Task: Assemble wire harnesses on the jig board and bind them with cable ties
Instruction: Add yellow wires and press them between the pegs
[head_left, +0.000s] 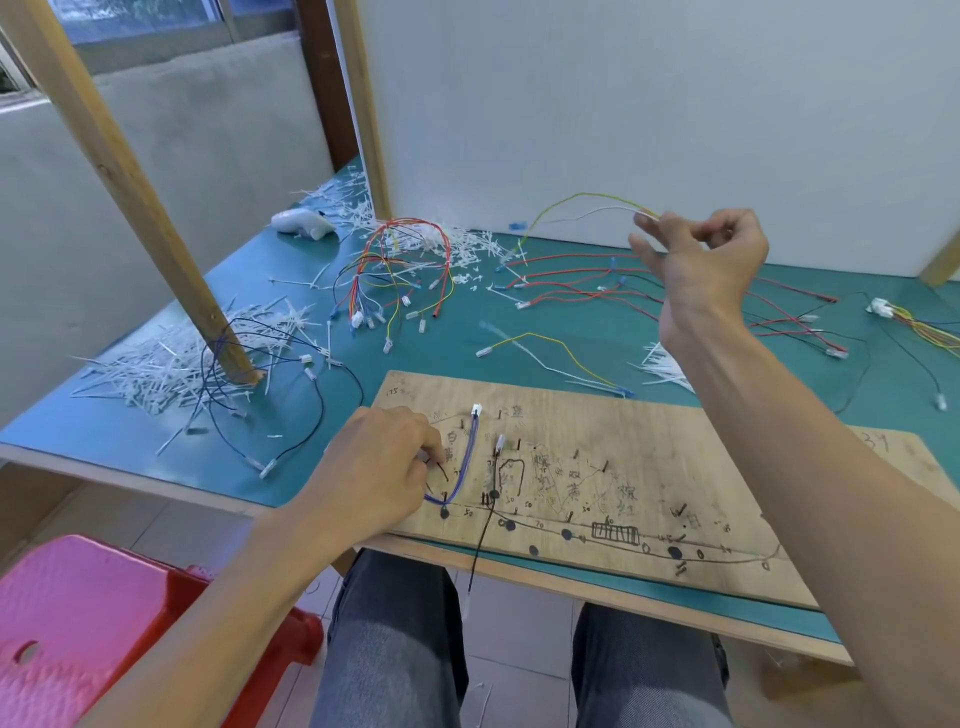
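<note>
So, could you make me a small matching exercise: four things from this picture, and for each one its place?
Things:
1. blue-purple wire
2. yellow and white wires
3. pink stool
4. cable tie pile

Places:
A. on the floor, lower left
B. lifted in the right hand
C. around the wooden post's foot
D. looped on the jig board

Pairs: 1-D, 2-B, 3-A, 4-C

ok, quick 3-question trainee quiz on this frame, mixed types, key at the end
1. True or false: the right hand holds a yellow and white wire pair in the air.
2. Where is the left hand? A) on the jig board B) on the red stool C) in the cable tie pile
3. What colour is the wire looped on the board beside the left hand?

Key: 1 true; 2 A; 3 blue/purple.
</note>
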